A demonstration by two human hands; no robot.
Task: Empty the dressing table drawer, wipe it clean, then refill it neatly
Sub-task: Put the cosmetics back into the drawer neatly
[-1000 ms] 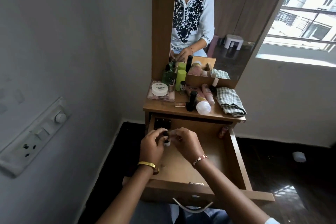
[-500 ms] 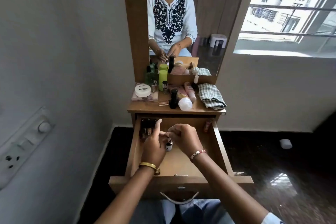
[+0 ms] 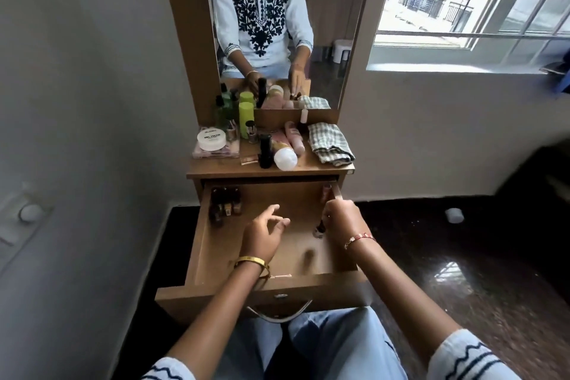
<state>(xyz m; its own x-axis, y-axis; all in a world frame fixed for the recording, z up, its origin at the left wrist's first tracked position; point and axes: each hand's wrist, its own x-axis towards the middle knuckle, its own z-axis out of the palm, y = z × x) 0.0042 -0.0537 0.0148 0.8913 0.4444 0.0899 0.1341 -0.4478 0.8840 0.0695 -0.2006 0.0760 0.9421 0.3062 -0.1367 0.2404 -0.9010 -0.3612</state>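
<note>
The wooden drawer (image 3: 197, 244) is pulled out below the dressing table top. Several small dark bottles (image 3: 224, 205) stand in its back left corner, and one pinkish bottle (image 3: 327, 191) stands in the back right corner. My right hand (image 3: 342, 220) pinches a small nail polish bottle (image 3: 320, 230) by its cap, near the drawer's right side. Over the middle of the drawer hovers my left hand (image 3: 265, 233), fingers loosely spread and holding nothing. A blurred small item (image 3: 307, 257) lies on the drawer floor.
On the table top (image 3: 320, 168) stand a white round tub (image 3: 211, 139), green bottles (image 3: 245, 119), a black tube (image 3: 265, 151), pink bottles (image 3: 294, 140), a white-capped bottle (image 3: 285, 159) and a folded checked cloth (image 3: 331, 142). A mirror rises behind. Wall left, window right.
My hands were together on the small bottle over the drawer's middle. They have parted: the right hand carried the bottle to the right side, and the left hand let go.
</note>
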